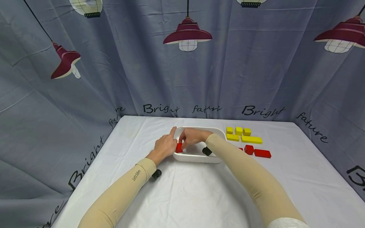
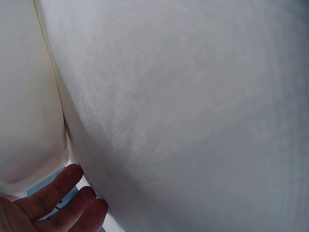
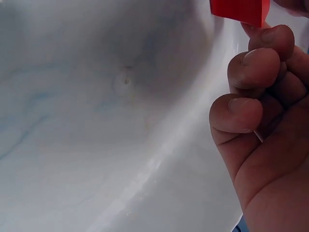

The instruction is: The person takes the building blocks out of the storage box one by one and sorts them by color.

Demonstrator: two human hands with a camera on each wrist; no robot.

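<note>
A white tray [image 1: 196, 159] sits on the white-covered table. My left hand [image 1: 165, 145] rests at the tray's left end, its index finger stretched along the far corner. In the left wrist view, the fingers [image 2: 58, 198] lie fairly straight beside the tray wall [image 2: 29, 96]. My right hand [image 1: 194, 135] reaches down inside the tray. Between its thumb and fingertips it pinches a red block [image 1: 179, 148] near the left end wall. The right wrist view shows this block [image 3: 239, 9] at the top edge, cut off by the frame, with the other fingers curled below it.
Several yellow blocks [image 1: 251, 139] lie right of the tray, some cubes and some longer bars. Nearer are red blocks [image 1: 262, 153], one partly hidden by the right sleeve [image 1: 251, 177]. Behind the table hangs a grey curtain [image 1: 137, 72] with printed lamps.
</note>
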